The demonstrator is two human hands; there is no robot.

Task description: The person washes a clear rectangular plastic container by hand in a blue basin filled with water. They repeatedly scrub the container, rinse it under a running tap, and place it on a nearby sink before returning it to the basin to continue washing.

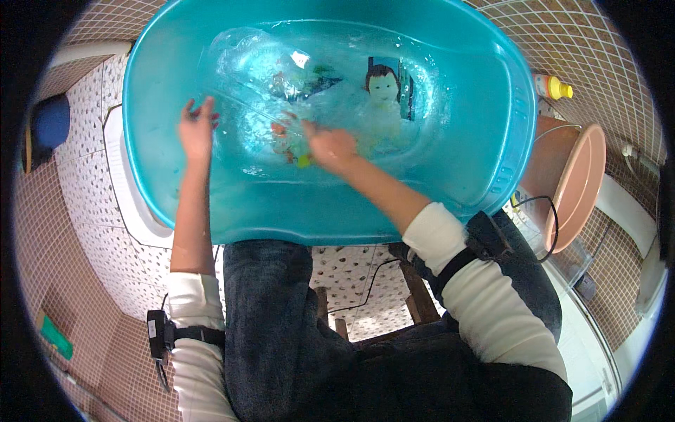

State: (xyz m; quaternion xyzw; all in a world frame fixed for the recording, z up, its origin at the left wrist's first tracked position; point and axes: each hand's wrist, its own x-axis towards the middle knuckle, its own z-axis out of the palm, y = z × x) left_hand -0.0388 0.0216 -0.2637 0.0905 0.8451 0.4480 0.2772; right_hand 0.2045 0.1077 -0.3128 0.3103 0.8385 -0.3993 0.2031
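Observation:
A large teal plastic tub (337,211) holds shallow, rippling water. My left hand (198,129) hovers over the tub's left side, fingers apart and slightly curled, with nothing visible in it. Blurred by motion, my right hand (332,147) is at the water near the tub's middle. Whether its fingers hold anything is unclear. Small orange (278,129) and yellow-green patches (304,160) show beside its fingers. A picture of a person (384,92) lies under the water to the right. Dark and green printed shapes (321,82) show farther back, distorted by ripples.
A peach-coloured bucket (577,190) stands tilted in view at the tub's right, near a bottle with a yellow cap (559,88). A white squat-toilet pan (126,174) lies on the speckled floor at left. Black cables (364,300) cross the floor.

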